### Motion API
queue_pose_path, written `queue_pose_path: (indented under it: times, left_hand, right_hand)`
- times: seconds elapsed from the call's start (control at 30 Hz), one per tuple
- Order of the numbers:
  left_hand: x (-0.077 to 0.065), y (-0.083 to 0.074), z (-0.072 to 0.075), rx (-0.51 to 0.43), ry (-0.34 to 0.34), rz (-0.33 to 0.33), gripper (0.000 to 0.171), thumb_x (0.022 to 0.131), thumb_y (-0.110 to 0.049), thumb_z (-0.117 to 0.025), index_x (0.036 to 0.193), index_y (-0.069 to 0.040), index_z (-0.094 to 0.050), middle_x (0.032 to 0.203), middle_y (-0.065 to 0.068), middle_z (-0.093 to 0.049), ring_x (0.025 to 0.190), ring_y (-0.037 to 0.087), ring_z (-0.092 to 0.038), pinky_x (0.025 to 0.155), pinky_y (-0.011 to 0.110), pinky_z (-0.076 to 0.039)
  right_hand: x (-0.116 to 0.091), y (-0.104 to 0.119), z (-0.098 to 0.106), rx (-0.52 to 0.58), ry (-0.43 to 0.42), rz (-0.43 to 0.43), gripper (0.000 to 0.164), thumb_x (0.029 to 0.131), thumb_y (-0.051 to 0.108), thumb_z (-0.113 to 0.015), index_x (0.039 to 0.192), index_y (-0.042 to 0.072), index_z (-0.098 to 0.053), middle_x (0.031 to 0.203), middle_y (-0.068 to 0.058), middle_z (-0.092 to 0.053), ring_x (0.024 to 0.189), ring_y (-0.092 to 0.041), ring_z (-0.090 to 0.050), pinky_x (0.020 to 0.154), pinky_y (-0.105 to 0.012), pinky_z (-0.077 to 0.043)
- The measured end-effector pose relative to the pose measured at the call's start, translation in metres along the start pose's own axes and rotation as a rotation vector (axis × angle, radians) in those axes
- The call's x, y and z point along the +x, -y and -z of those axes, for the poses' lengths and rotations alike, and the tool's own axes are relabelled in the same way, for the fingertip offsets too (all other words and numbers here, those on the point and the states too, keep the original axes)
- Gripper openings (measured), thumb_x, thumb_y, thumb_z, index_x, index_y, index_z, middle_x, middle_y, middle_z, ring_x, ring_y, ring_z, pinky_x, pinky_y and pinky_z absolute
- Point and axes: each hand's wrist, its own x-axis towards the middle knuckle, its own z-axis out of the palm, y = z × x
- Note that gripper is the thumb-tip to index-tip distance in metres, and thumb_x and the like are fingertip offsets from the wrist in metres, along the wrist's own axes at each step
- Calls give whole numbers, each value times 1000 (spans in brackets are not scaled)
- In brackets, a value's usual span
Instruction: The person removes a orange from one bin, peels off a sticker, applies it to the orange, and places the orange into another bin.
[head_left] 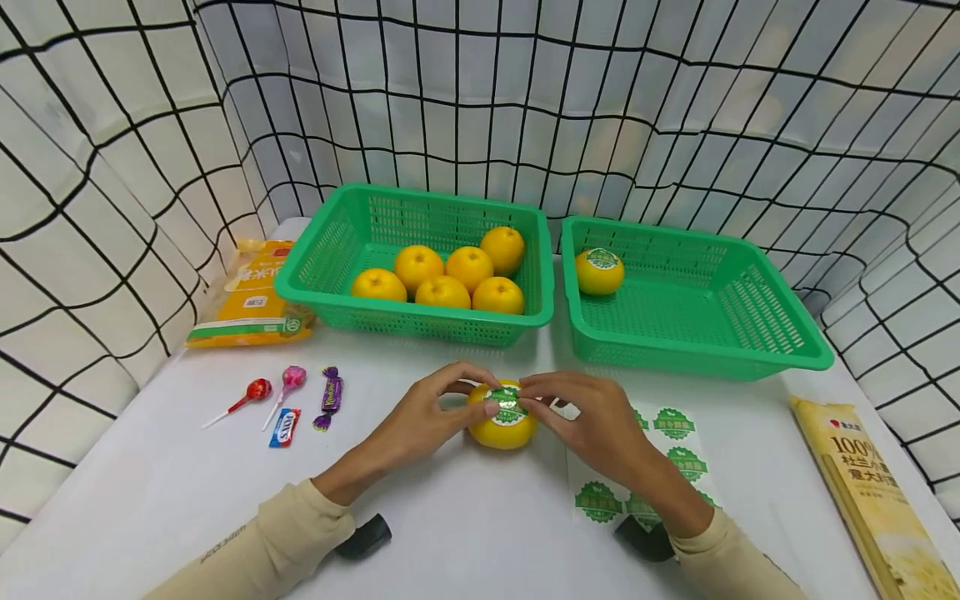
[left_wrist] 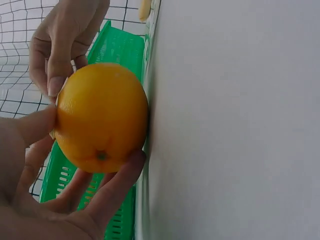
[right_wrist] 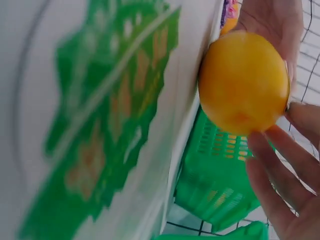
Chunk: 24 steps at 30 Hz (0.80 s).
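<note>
An orange (head_left: 501,433) sits on the white table in front of me, with a round green-and-white sticker (head_left: 507,406) on its upper face. My left hand (head_left: 431,412) grips the fruit from the left, thumb at the sticker's edge; in the left wrist view its fingers curl under the orange (left_wrist: 102,117). From the other side, my right hand (head_left: 588,421) pinches at the sticker's right edge with thumb and index finger. Its other fingertips lie close against the orange (right_wrist: 244,82) in the right wrist view. Beneath the right forearm lies a sheet of green stickers (head_left: 678,423).
Several oranges (head_left: 444,293) fill part of the left green basket (head_left: 412,323). One stickered orange (head_left: 600,279) is in the right basket (head_left: 697,362). Candies (head_left: 330,398) and a yellow bag (head_left: 251,296) lie left, a pasta packet (head_left: 873,492) right. Black netting (head_left: 457,104) surrounds the table.
</note>
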Motion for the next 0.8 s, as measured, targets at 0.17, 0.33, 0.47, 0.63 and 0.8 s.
queue_pose_path:
  times: [0.17,0.33,0.47,0.63,0.8]
  left_hand:
    - [-3,0,-3,-39,-56,67,21,97,-34,-80,118,-28,-79,132,-9,-70,127,23,-63,107,47,-54]
    - [-2,1,-3,-190,-70,134,19,96,-27,-82,110,-15,-83,135,0,-70,126,24,-66,94,35,-62]
    - [-1,3,-2,-293,-48,180,24,96,-22,-81,115,-7,-80,141,7,-67,128,27,-64,93,36,-63]
    - [0,5,-3,-319,-33,192,26,96,-23,-81,116,-6,-79,143,8,-64,129,28,-62,95,37,-62]
    - [0,6,-3,-330,-33,197,26,97,-21,-79,118,-5,-78,144,9,-62,130,29,-61,94,38,-62]
  right_hand:
    - [-3,6,-4,-216,-91,137,14,85,17,-91,97,10,-85,104,0,-82,89,-14,-79,72,-32,-65]
    - [-2,10,-6,-369,-129,237,20,82,20,-93,97,9,-86,99,-2,-83,87,-16,-80,70,-34,-65]
    - [-2,11,-7,-393,-122,249,26,83,23,-92,104,10,-86,101,-1,-83,82,-14,-80,65,-31,-63]
    - [-5,9,-7,-319,-66,124,38,87,29,-89,121,14,-82,114,1,-81,76,-9,-76,59,-24,-58]
    - [-6,11,-9,-322,-35,66,43,90,35,-86,128,16,-79,119,1,-80,70,-11,-74,53,-19,-51]
